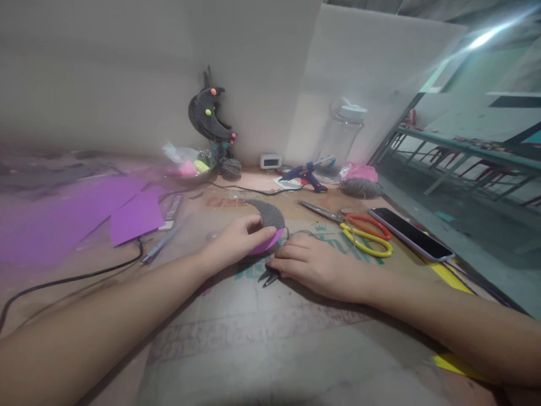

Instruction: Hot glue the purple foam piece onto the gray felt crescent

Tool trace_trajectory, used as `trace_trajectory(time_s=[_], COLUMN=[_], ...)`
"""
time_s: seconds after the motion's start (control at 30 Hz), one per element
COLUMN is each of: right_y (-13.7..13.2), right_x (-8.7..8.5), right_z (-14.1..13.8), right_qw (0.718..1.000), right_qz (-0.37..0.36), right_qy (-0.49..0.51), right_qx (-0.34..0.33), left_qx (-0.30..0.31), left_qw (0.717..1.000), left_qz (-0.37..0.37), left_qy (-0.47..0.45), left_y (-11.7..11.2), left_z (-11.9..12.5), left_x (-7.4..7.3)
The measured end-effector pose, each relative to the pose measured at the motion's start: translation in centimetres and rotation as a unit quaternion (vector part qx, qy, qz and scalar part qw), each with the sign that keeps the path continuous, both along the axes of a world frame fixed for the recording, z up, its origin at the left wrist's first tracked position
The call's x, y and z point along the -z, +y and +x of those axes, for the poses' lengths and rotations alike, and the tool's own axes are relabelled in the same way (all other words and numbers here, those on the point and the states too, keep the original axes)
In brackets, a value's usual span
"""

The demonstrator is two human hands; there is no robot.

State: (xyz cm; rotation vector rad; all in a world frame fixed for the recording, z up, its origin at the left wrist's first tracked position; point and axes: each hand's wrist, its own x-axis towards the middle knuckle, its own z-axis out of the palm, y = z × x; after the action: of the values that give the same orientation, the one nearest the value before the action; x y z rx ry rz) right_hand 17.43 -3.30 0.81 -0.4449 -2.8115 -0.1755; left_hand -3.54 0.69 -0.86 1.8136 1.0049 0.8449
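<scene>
A crescent-shaped piece (270, 220), pink underneath and partly wrapped in grey yarn, lies on the cardboard-covered table (262, 338). My left hand (236, 242) grips its near end between thumb and fingers. My right hand (313, 262) rests palm down just right of it, fingers curled over a small dark tool (267, 278) whose tip pokes out at the fingertips. A thin grey yarn strand (302, 232) loops from the crescent past my right hand.
Scissors with yellow and orange handles (359, 230) and a phone (409, 233) lie to the right. Behind are a blue glue gun (305, 173), a grey yarn ball (359, 188), a clear jar (340, 138), a finished crescent ornament (209, 115). Purple sheets (135, 217) and a black cable (76, 276) lie left.
</scene>
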Motion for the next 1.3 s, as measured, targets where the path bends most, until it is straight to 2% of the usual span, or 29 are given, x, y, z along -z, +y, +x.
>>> trace_trajectory(time_s=[0.1, 0.2, 0.3, 0.43, 0.57, 0.67, 0.77, 0.83, 0.9, 1.0, 1.3], right_y=[0.0, -0.3, -0.8, -0.3, 2.1, 3.8, 4.3, 4.0, 3.5, 3.3, 3.6], right_x=[0.0, -0.3, -1.0, -1.8, -1.4, -0.8, -0.1, 0.3, 0.5, 0.6, 0.7], right_z=[0.2, 0.7, 1.3, 2.1, 3.0, 3.6, 3.7, 3.5, 3.2, 3.0, 3.0], right_qw=[1.0, 0.998, 0.996, 0.979, 0.956, 0.931, 0.915, 0.925, 0.945, 0.967, 0.971], right_qz=[0.022, 0.054, 0.075, 0.036, -0.004, -0.04, -0.056, -0.057, -0.044, 0.005, 0.059], right_qy=[-0.016, -0.024, 0.042, 0.178, 0.221, 0.274, 0.314, 0.295, 0.246, 0.182, 0.134], right_qx=[0.007, -0.014, -0.017, 0.092, 0.194, 0.236, 0.247, 0.235, 0.21, 0.177, 0.191], left_qx=[-0.003, -0.024, -0.031, -0.022, -0.02, -0.03, -0.029, -0.022, -0.018, -0.02, -0.037], left_qw=[1.0, 0.999, 0.999, 0.999, 1.0, 0.999, 0.999, 0.999, 1.0, 1.0, 0.999], left_qz=[0.011, 0.021, 0.022, 0.002, -0.011, -0.008, -0.011, -0.013, -0.012, -0.006, 0.0], left_qy=[-0.007, 0.006, 0.015, 0.022, 0.016, 0.018, 0.022, 0.021, 0.018, 0.019, 0.018], left_y=[0.0, 0.0, -0.1, -0.2, -0.2, -0.2, -0.3, -0.3, -0.2, -0.1, -0.3], left_z=[0.0, -0.1, -0.1, -0.2, -0.1, -0.1, -0.2, -0.2, -0.2, -0.2, 0.1], left_x=[0.1, 0.2, 0.1, -0.1, -0.1, 0.0, 0.0, -0.1, -0.1, -0.1, -0.4])
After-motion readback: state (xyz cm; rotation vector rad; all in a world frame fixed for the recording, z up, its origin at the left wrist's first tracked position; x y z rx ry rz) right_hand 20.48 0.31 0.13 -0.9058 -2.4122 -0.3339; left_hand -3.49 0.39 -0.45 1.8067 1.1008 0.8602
